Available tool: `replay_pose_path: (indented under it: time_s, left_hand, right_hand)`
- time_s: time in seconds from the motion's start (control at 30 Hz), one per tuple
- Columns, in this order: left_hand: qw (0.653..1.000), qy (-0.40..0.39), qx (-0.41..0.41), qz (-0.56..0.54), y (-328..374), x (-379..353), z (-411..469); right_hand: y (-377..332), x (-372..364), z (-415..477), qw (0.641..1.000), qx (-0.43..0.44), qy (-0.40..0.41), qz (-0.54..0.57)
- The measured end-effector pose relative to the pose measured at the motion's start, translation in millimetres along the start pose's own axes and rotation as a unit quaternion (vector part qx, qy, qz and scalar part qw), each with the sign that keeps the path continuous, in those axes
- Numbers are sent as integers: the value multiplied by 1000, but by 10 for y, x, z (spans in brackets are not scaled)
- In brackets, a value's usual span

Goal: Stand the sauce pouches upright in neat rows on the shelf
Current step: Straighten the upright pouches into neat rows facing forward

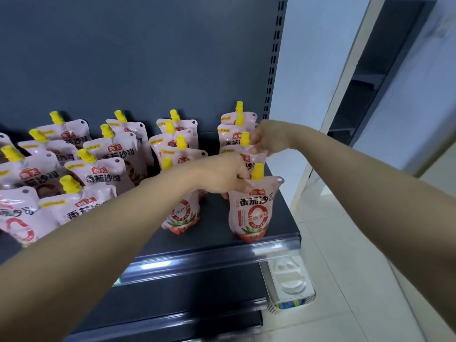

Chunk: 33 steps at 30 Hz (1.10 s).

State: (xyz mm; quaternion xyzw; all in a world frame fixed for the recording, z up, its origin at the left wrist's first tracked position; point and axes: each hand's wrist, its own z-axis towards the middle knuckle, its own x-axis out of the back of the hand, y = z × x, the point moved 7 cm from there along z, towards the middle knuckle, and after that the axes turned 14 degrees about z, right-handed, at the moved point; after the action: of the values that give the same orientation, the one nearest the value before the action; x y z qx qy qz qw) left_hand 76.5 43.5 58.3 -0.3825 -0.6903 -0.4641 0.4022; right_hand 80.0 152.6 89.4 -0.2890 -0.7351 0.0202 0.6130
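Left hand (pixel 225 177): curled round the top-left shoulder of the front pouch (pixel 251 211), just beside its cap (pixel 257 172); fingertips hidden behind the film, so depth of grip unclear.
Right hand (pixel 267 138): pinching the top edge of the second pouch (pixel 248 156), just right of that one's spout.
Front pouch: upright at the front lip of the shelf (pixel 217 233), rightmost column, label forward, base spread flat.
Second pouch: directly behind the front one, roughly upright; base hidden.
Weight: probably moderate, carried low in the sauce-filled belly; top seam flat and empty.
Stiffness: soft film, likely to buckle if squeezed mid-body; rigid only at the spout.
Surface: glossy, probably slick under bare fingers.
Best hold: spout collar or sealed top seam, not the belly; steadying from above so the base gusset can settle flat.
Back pouches (pixel 230 138): two more in the same column, close to the back panel (pixel 148 58), caps roughly in line.
Other pouches (pixel 103 174): standing columns to the left, several tilted and crowded at the far left.
Gap: bare strip of shelf between the two right-hand columns.
Risk: tipping forward off the lip if let go while leaning.
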Motion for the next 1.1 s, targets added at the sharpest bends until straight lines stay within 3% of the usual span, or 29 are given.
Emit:
replay_pose_path:
  time_s: [0.37,0.63,0.77,0.9,1.1]
  left_hand:
    - [998,40,54,12,-44,15,-61]
    - [996,29,82,-17,6,100,-217]
    - [984,119,116,-65,-110,446,-479]
    - [959,229,162,-45,-290,784,-809]
    - [948,206,242,-6,-713,662,-1175]
  right_hand:
    - [24,57,-35,999,16,4,46]
    - [22,135,-93,997,27,-46,53]
    - [-130,385,-141,995,85,-4,58]
    - [-446,471,-198,977,174,59,107]
    - [-961,157,-92,974,211,8,81]
